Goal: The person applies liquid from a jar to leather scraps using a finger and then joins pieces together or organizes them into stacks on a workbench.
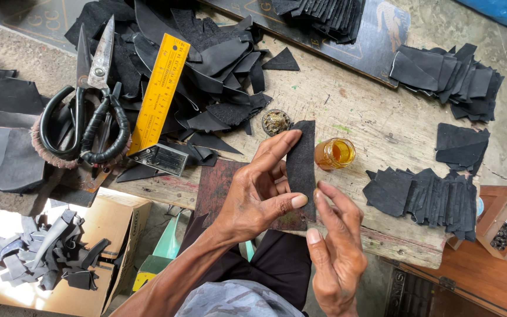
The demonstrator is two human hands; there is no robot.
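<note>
So the narrow black strip of leather (302, 167) is held up over the worn wooden workbench (377, 126), pinched by the left hand (259, 191) along its edge, with the right hand (335, 246) gripping the bottom end. Just beside it sits a small glass jar of amber glue (334, 153), with big black-handled scissors (89, 105) and a yellow metal ruler (159, 94) further left.

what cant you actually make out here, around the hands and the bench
- Head view: the lower end of the black strip is covered by the left hand and right hand.
- The depth of the amber liquid in the small jar cannot be judged from above.
- The bits in the wooden box are too small to identify.
- The scissors hide what lies under them.
- The cardboard box is cut off by the bottom edge.
</note>
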